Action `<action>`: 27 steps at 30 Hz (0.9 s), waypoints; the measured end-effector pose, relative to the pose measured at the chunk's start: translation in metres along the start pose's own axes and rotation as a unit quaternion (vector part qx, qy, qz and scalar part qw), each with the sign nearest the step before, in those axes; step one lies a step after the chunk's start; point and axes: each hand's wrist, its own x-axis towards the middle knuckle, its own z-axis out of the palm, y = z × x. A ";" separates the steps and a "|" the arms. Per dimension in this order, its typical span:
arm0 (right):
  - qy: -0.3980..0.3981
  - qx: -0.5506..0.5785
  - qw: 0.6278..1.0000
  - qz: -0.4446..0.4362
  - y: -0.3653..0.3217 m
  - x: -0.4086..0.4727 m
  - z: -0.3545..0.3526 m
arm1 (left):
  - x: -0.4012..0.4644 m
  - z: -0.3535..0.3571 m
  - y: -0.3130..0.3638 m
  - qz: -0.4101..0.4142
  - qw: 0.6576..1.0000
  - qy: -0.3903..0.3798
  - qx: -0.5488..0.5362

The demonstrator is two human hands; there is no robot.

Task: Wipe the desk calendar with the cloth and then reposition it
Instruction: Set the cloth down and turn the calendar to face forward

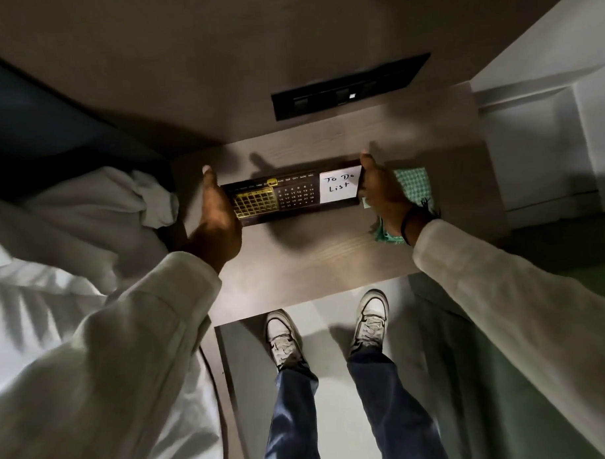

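Dark-brown desk calendar (286,197) on wood-grain table (295,264), long axis left–right, face toward viewer, "To Do List" note (340,188) at right end. Left hand (216,215) and right hand (378,189) clasp opposite ends. Green checked cloth (414,184) lies beneath right hand. Black socket panel (351,87) on wall behind; white bedding (88,216) at left.
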 end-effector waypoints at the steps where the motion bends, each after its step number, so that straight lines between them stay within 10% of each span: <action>1: -0.001 -0.001 1.000 0.000 -0.002 0.000 0.000 | 0.001 0.000 -0.003 0.002 1.000 -0.003 0.003; 27: 0.007 -0.014 1.000 -0.021 -0.043 0.028 0.012 | 0.028 0.001 0.020 0.107 0.993 -0.010 0.038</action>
